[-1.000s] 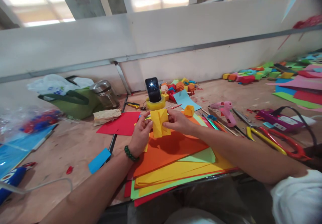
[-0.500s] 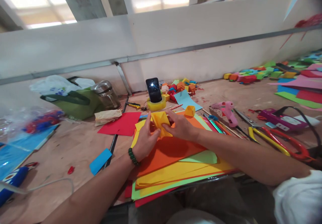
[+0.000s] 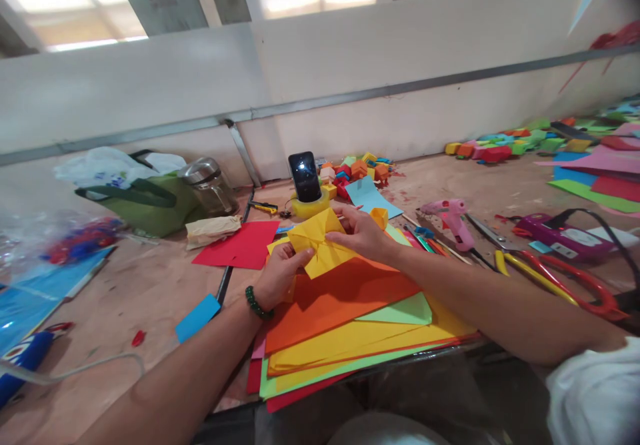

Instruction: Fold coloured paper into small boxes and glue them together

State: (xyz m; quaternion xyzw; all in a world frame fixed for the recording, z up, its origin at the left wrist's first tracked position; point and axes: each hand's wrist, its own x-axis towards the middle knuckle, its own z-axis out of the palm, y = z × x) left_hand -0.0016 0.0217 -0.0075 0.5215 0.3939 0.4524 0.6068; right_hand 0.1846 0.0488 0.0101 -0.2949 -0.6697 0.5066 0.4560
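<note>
Between my two hands is a creased yellow paper piece (image 3: 320,237), spread fairly flat with folds meeting at its middle. My left hand (image 3: 285,270) pinches its lower left side, thumb on top. At its right side, my right hand (image 3: 361,233) grips with the thumb over the paper and the fingers behind, partly hidden. Below lies a stack of coloured sheets, with an orange sheet (image 3: 340,298) on top and yellow sheets (image 3: 350,348) under it. A small yellow folded paper box (image 3: 380,218) sits just beyond my right hand.
A phone (image 3: 305,176) leans in a yellow tape roll (image 3: 310,205) behind my hands. Folded paper cubes (image 3: 359,169) lie beside it. To the right are a pink glue gun (image 3: 450,222), large scissors (image 3: 545,278) and a purple power strip (image 3: 565,237). A red sheet (image 3: 237,245) lies left.
The yellow paper has gone from a bunched, upright shape to a flatter, opened square facing me. My left hand has shifted slightly left and down, and my right hand has moved a little.
</note>
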